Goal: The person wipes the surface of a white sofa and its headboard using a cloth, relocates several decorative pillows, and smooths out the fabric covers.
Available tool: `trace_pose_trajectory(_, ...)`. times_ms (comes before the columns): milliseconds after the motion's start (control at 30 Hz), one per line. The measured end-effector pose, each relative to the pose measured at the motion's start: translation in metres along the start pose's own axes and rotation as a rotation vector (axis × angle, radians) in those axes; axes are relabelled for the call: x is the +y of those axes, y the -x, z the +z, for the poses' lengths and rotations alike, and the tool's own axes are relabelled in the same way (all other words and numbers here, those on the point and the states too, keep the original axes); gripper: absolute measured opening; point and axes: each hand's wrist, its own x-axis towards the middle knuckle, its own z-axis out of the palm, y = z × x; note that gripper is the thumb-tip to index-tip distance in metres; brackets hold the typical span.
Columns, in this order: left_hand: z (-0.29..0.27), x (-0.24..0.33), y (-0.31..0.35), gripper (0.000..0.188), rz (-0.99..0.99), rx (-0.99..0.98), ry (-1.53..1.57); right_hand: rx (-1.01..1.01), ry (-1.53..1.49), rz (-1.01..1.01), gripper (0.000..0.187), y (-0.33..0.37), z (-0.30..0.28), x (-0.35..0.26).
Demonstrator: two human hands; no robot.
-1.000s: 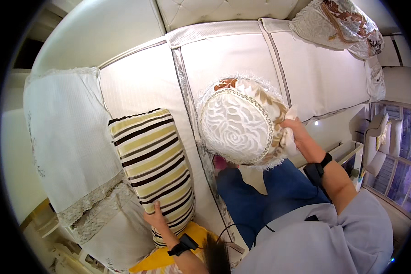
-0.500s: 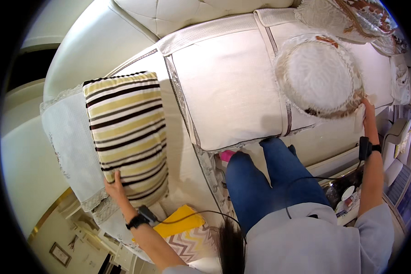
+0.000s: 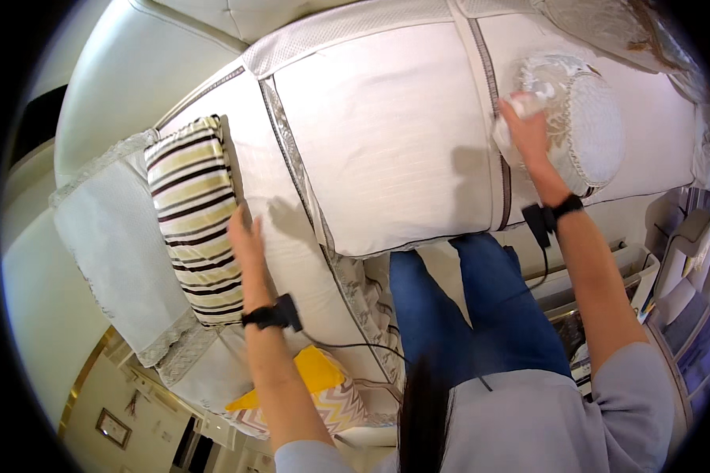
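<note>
My left hand (image 3: 247, 240), fingers apart and holding nothing, is against or right beside the right side of a striped cushion (image 3: 193, 217). That cushion has cream, yellow-green and dark bands and stands tilted at the left of the sofa. Over the left side of a round, pale, lace-trimmed cushion (image 3: 596, 130), my right hand (image 3: 526, 134) is closed on a white cloth (image 3: 506, 143), which shows on both sides of the fingers. I cannot tell whether the cloth touches the cushion, which is tipped with its round face toward the right.
Cream seat covers (image 3: 386, 134) with grey lace bands lie along the sofa. A yellow and zigzag-patterned cushion (image 3: 323, 386) is at the lower left. A white cover (image 3: 122, 244) drapes the left armrest. Behind my legs runs a low table (image 3: 631, 276) with things on it.
My right hand has moved left across the round cushion, which is now tipped. My left hand has shifted from the striped cushion's lower left to its right side; that cushion looks narrower, more upright.
</note>
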Motion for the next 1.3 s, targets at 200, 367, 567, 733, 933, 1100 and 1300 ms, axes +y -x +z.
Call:
trace_pose_trajectory(200, 0.108, 0.190, -0.056, 0.046, 0.305, -0.017, 0.269, 0.030, 0.155, -0.487, 0.068, -0.035, 0.139, -0.039)
trace_pose_trajectory(367, 0.144, 0.187, -0.023, 0.046, 0.281, -0.062, 0.538, 0.102, 0.490, -0.453, 0.062, -0.008, 0.214, -0.032)
trace_pose_trajectory(567, 0.153, 0.083, 0.024, 0.046, 0.262, -0.015, 0.504, 0.370, 0.368, -0.447, 0.041, -0.027, 0.267, -0.056)
trace_pose_trajectory(733, 0.168, 0.048, 0.010, 0.046, 0.052, 0.133, 0.500, 0.176, 0.198, -0.658, 0.046, 0.005, 0.359, -0.135)
trace_pose_trajectory(933, 0.174, 0.027, 0.006, 0.041, -0.003, 0.076, 0.512, -0.176, 0.137, -0.897, 0.032, 0.087, 0.418, -0.169)
trace_pose_trajectory(1100, 0.190, 0.011, 0.036, 0.039, -0.147, 0.013, 0.491, -0.676, 0.078, -0.928, 0.030, 0.179, 0.411, -0.149)
trace_pose_trajectory(1300, 0.195, -0.002, 0.060, 0.032, -0.303, -0.032, 0.475, -0.326, 0.036, -0.803, 0.044, 0.167, 0.319, -0.119)
